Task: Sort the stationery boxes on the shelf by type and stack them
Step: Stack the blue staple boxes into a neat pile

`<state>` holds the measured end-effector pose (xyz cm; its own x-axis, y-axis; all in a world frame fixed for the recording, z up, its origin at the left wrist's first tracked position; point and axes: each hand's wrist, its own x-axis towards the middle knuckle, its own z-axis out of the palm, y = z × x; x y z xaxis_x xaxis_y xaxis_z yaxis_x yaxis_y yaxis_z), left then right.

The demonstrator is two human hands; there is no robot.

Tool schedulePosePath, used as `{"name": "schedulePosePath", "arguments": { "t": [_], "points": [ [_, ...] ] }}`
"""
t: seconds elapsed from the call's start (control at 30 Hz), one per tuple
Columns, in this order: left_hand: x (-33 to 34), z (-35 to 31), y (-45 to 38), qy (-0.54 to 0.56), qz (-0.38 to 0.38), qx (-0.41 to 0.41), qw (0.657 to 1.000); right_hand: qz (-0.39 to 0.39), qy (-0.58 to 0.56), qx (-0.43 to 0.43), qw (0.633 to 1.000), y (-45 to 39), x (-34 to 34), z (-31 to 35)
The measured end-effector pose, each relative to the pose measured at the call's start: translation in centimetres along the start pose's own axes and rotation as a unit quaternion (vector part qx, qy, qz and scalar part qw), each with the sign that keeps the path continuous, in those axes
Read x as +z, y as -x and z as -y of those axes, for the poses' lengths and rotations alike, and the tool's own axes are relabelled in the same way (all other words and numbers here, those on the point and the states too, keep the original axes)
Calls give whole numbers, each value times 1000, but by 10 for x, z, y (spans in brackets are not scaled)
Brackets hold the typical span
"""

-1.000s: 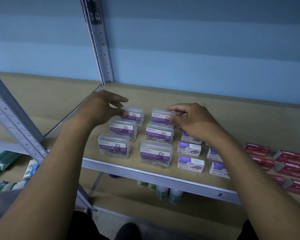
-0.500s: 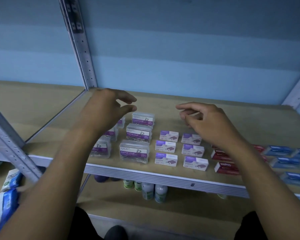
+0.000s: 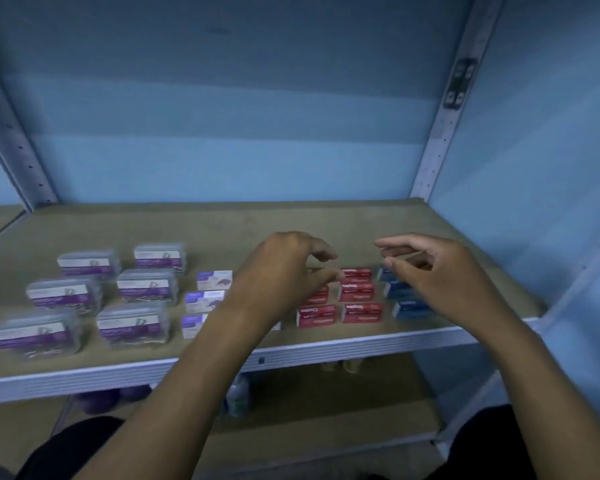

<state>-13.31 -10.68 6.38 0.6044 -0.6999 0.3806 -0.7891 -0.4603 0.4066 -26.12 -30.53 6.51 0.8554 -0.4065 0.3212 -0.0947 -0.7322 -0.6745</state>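
Observation:
Several clear paper clip boxes (image 3: 146, 287) with purple labels lie in two columns on the left of the shelf board (image 3: 222, 226). To their right come white and purple staple boxes (image 3: 213, 279), then red boxes (image 3: 355, 292), then blue boxes (image 3: 407, 308). My left hand (image 3: 284, 271) hovers over the red boxes and part of the staple boxes, fingers loosely curled, holding nothing. Above the blue boxes hangs my right hand (image 3: 440, 268), fingers relaxed and empty. Both arms hide some boxes.
Grey slotted uprights (image 3: 440, 133) frame the shelf at right and left, with a blue wall behind. The shelf's metal front rail (image 3: 326, 351) runs across. Small bottles (image 3: 238, 396) stand on the lower shelf. The back of the board is bare.
Both hands have left the paper clip boxes and travelled right, now over the red and blue boxes. The view has swung right with them.

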Motion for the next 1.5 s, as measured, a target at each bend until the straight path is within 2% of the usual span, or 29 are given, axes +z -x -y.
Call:
{"name": "schedulePosePath", "arguments": {
  "t": [0.1, 0.23, 0.5, 0.8, 1.5],
  "points": [
    [24, -30, -9, 4, 17, 45, 999, -21, 9, 28, 999, 17, -26, -25],
    [48, -56, -19, -47, 34, 88, 994, -37, 41, 73, 996, 34, -49, -55],
    [66, -66, -32, -86, 60, 117, 988, -33, 69, 107, 991, 47, -65, -88],
    [70, -68, -34, -76, 85, 94, 989, 19, 66, 139, 988, 44, -65, -102],
    [80, -73, -37, -41, 81, 81, 993, -6, 37, 142, 989, 42, -59, -106]
  ]
}}
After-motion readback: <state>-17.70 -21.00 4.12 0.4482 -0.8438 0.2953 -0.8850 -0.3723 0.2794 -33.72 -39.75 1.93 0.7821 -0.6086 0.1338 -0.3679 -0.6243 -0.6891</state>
